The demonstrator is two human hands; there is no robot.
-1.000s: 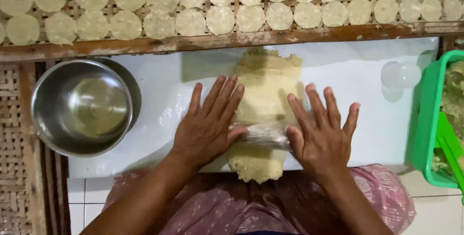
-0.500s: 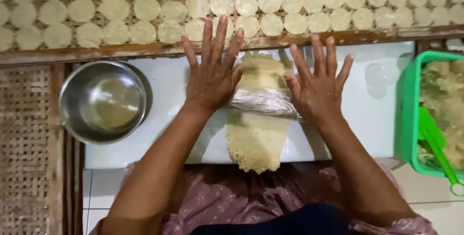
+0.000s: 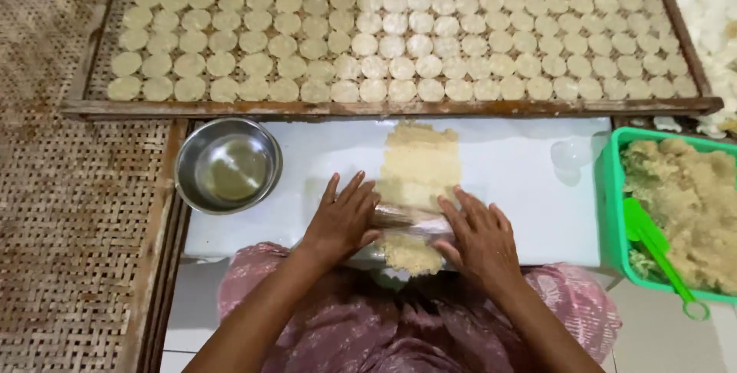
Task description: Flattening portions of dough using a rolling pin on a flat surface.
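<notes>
A long strip of pale yellow dough lies flattened on a white board. Across its near end lies a clear roller. My left hand rests flat on the roller's left part, fingers spread. On the roller's right part presses my right hand, also flat with fingers apart. The roller sits close to the board's front edge, with a little dough showing below it.
A steel bowl with liquid stands on the board's left. Beyond the board a wooden-framed tray holds several rows of round dough discs. A green tub of crumbly dough with a green scoop sits at right. Woven matting lies at left.
Both hands have rolled the roller back from the far part of the dough strip to its near end. The view has shifted, showing more of the disc tray.
</notes>
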